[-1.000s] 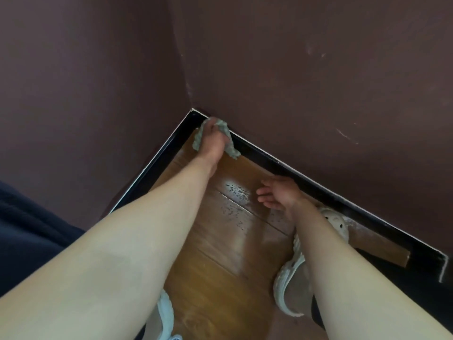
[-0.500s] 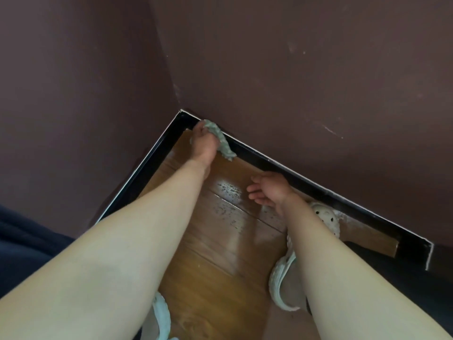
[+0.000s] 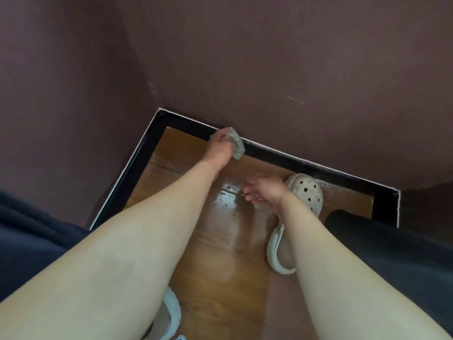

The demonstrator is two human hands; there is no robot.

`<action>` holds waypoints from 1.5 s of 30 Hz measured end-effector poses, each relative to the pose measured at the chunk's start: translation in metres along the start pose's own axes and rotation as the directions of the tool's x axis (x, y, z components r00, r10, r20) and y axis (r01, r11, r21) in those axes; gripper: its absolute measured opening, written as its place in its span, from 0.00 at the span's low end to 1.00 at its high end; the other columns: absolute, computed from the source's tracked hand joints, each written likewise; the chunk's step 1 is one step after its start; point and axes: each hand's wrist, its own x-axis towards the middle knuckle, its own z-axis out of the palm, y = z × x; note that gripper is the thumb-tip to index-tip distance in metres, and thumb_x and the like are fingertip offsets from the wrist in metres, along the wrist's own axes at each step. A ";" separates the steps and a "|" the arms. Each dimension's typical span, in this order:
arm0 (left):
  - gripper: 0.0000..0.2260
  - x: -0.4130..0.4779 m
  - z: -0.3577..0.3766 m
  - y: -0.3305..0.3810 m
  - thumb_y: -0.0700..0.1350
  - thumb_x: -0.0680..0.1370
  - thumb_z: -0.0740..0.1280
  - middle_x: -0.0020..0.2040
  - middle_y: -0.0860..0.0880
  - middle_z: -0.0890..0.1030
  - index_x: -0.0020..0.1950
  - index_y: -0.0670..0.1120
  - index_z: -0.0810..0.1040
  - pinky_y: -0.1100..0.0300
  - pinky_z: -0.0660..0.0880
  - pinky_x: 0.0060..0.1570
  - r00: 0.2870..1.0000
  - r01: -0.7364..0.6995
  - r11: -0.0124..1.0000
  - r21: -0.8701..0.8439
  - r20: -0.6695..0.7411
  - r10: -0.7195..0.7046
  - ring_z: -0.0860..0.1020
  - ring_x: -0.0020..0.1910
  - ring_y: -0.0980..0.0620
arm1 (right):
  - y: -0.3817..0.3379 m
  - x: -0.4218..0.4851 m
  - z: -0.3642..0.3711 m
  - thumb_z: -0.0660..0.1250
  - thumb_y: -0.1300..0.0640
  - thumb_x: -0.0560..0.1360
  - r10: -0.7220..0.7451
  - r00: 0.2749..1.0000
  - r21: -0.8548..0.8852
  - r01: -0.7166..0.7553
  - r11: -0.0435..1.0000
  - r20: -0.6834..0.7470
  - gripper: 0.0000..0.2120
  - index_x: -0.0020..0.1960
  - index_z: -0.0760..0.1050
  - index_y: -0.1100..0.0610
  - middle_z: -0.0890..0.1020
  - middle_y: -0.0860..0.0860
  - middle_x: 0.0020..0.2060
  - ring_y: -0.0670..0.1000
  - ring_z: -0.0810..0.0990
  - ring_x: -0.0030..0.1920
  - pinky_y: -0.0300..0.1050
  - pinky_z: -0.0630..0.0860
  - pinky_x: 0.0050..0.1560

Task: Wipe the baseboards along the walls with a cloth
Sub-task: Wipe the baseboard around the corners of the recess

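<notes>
A black baseboard [image 3: 306, 165] with a thin white top edge runs along the foot of two dark maroon walls that meet in a corner. My left hand [image 3: 219, 150] grips a bunched grey cloth [image 3: 236, 144] and presses it against the baseboard of the right-hand wall, a little to the right of the corner. My right hand [image 3: 266, 188] hovers just above the wooden floor, fingers loosely spread and holding nothing. It is apart from the baseboard.
The floor [image 3: 215, 253] is glossy brown wood with dark specks near my right hand. A pale clog [image 3: 302, 192] lies by the right wall's baseboard, another [image 3: 169, 315] near the bottom edge. Dark clothing fills the lower left and right edges.
My left hand has slid the cloth away from the corner, to the right along the right-hand baseboard. The camera has tilted, showing more of that baseboard. My right hand has kept its place.
</notes>
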 end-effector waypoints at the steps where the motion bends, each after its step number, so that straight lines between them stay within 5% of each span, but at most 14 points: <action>1: 0.18 -0.006 -0.003 0.004 0.36 0.80 0.59 0.55 0.43 0.82 0.63 0.53 0.77 0.58 0.78 0.49 1.000 -0.009 1.000 -0.024 -0.012 0.008 0.80 0.48 0.49 | -0.002 -0.007 -0.004 0.58 0.56 0.83 -0.015 1.000 -0.006 0.015 1.000 -0.014 0.05 0.56 0.71 0.54 0.80 0.54 0.41 0.50 0.77 0.34 0.43 0.73 0.39; 4: 0.13 -0.028 -0.016 0.010 0.35 0.81 0.58 0.37 0.48 0.81 0.54 0.50 0.78 0.61 0.82 0.41 1.000 -0.007 0.997 -0.073 -0.025 0.005 0.79 0.33 0.55 | -0.007 -0.033 -0.013 0.58 0.56 0.83 -0.076 0.996 -0.038 0.074 0.997 -0.042 0.09 0.61 0.71 0.56 0.81 0.54 0.41 0.51 0.78 0.34 0.43 0.74 0.39; 7: 0.13 -0.045 -0.023 0.019 0.38 0.77 0.63 0.53 0.46 0.84 0.56 0.51 0.82 0.47 0.79 0.62 0.999 0.010 0.998 -0.063 -0.051 -0.013 0.83 0.52 0.49 | -0.017 -0.058 -0.020 0.60 0.56 0.82 -0.164 0.984 -0.113 0.156 0.981 -0.069 0.07 0.57 0.72 0.56 0.81 0.54 0.41 0.51 0.78 0.33 0.41 0.73 0.37; 11: 0.13 -0.079 -0.024 0.045 0.33 0.77 0.63 0.42 0.45 0.83 0.51 0.48 0.83 0.61 0.81 0.40 0.999 0.042 0.998 -0.045 -0.008 -0.042 0.80 0.39 0.52 | -0.037 -0.080 -0.013 0.61 0.56 0.81 -0.223 0.968 -0.130 0.208 0.970 -0.116 0.04 0.49 0.73 0.54 0.81 0.54 0.40 0.51 0.78 0.33 0.42 0.74 0.38; 13: 0.14 -0.093 -0.026 0.056 0.32 0.74 0.65 0.44 0.44 0.84 0.50 0.48 0.84 0.59 0.81 0.43 1.000 0.011 1.000 -0.011 0.014 -0.011 0.83 0.42 0.50 | -0.049 -0.082 -0.003 0.63 0.57 0.79 -0.296 0.944 -0.153 0.274 0.950 -0.145 0.02 0.49 0.73 0.54 0.82 0.56 0.44 0.53 0.79 0.37 0.43 0.75 0.37; 16: 0.14 -0.107 -0.026 0.062 0.30 0.74 0.64 0.46 0.42 0.85 0.53 0.43 0.83 0.59 0.82 0.42 1.000 0.004 1.000 -0.001 0.024 -0.004 0.83 0.43 0.47 | -0.049 -0.068 0.004 0.67 0.57 0.75 -0.458 0.877 -0.282 0.406 0.869 -0.148 0.11 0.57 0.73 0.54 0.82 0.55 0.51 0.56 0.81 0.50 0.48 0.79 0.50; 19: 0.15 -0.118 -0.021 0.058 0.30 0.74 0.59 0.40 0.44 0.81 0.47 0.44 0.82 0.62 0.80 0.34 1.000 -0.006 0.995 0.098 0.029 0.003 0.80 0.36 0.50 | -0.019 -0.061 -0.016 0.64 0.61 0.76 -0.430 0.892 -0.255 0.387 0.886 -0.140 0.17 0.64 0.72 0.54 0.79 0.54 0.54 0.57 0.81 0.55 0.53 0.79 0.57; 24: 0.15 -0.121 -0.016 0.060 0.33 0.73 0.58 0.37 0.47 0.81 0.42 0.47 0.83 0.63 0.75 0.35 0.999 0.009 0.973 0.231 -0.047 0.002 0.79 0.36 0.49 | 0.000 -0.068 -0.052 0.64 0.67 0.76 -0.272 0.961 0.028 0.273 0.962 -0.044 0.25 0.70 0.68 0.53 0.78 0.56 0.49 0.54 0.76 0.41 0.44 0.75 0.40; 27: 0.15 -0.129 0.000 0.063 0.34 0.74 0.59 0.35 0.48 0.80 0.44 0.47 0.84 0.68 0.69 0.26 0.999 0.018 0.971 0.240 -0.031 -0.011 0.77 0.32 0.51 | -0.007 -0.065 -0.053 0.73 0.65 0.71 -0.376 0.926 -0.059 0.375 0.925 -0.020 0.33 0.73 0.69 0.50 0.76 0.54 0.61 0.54 0.78 0.56 0.47 0.77 0.51; 29: 0.15 -0.130 0.011 0.059 0.34 0.71 0.60 0.35 0.48 0.79 0.47 0.44 0.85 0.65 0.71 0.35 0.999 0.013 0.968 0.253 0.038 -0.023 0.76 0.35 0.49 | -0.010 -0.059 -0.048 0.75 0.65 0.68 -0.424 0.906 -0.115 0.420 0.900 -0.008 0.36 0.73 0.69 0.52 0.74 0.51 0.61 0.54 0.78 0.59 0.45 0.76 0.55; 32: 0.16 -0.125 0.015 0.056 0.37 0.61 0.64 0.38 0.46 0.80 0.44 0.46 0.86 0.55 0.74 0.44 0.992 -0.037 0.969 0.246 0.128 0.005 0.77 0.41 0.48 | -0.014 -0.048 -0.043 0.77 0.63 0.66 -0.443 0.895 -0.177 0.429 0.886 -0.049 0.27 0.63 0.77 0.55 0.81 0.51 0.48 0.49 0.81 0.43 0.41 0.76 0.42; 35: 0.16 -0.101 0.002 0.047 0.32 0.66 0.71 0.42 0.46 0.82 0.52 0.44 0.85 0.65 0.76 0.42 0.986 -0.098 0.940 0.326 0.157 0.049 0.79 0.42 0.50 | -0.013 -0.035 -0.043 0.77 0.62 0.67 -0.430 0.901 -0.209 0.411 0.888 -0.054 0.13 0.50 0.82 0.55 0.82 0.50 0.37 0.50 0.79 0.37 0.42 0.75 0.40; 40: 0.08 -0.060 -0.002 0.021 0.32 0.74 0.74 0.40 0.46 0.80 0.52 0.37 0.82 0.77 0.70 0.33 0.987 -0.151 0.902 0.405 0.114 0.114 0.76 0.30 0.65 | -0.019 -0.011 -0.047 0.74 0.63 0.71 -0.416 0.909 -0.236 0.398 0.886 -0.028 0.08 0.49 0.81 0.55 0.83 0.50 0.40 0.48 0.79 0.38 0.42 0.75 0.46; 45: 0.03 -0.037 0.017 0.003 0.41 0.82 0.63 0.34 0.46 0.77 0.53 0.49 0.70 0.57 0.79 0.34 0.984 0.157 0.969 0.192 0.053 -0.170 0.75 0.27 0.52 | -0.036 0.010 -0.037 0.68 0.65 0.77 -0.422 0.906 -0.314 0.403 0.859 0.007 0.09 0.56 0.79 0.61 0.80 0.53 0.40 0.45 0.74 0.34 0.30 0.71 0.31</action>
